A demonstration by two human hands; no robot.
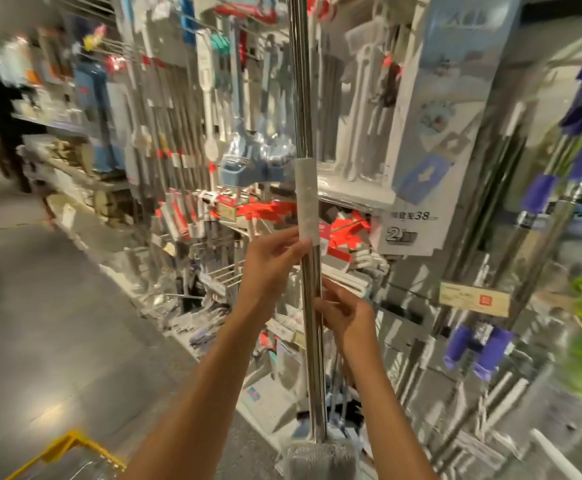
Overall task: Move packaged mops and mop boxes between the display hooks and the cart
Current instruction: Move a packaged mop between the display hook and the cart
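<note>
A packaged mop with a long shiny metal handle stands upright in front of me, its grey mop head at the bottom edge and a pale label wrapped round the handle. My left hand grips the handle just under the label. My right hand holds the handle a little lower, from the right. A tall blue-and-white mop box hangs on the display behind, upper right. The yellow cart shows at the bottom left corner.
The display wall is crowded with hanging brushes, mops and red price tags. Purple-headed mops hang at the right, with green items at the far right edge. A grey aisle floor runs along the left.
</note>
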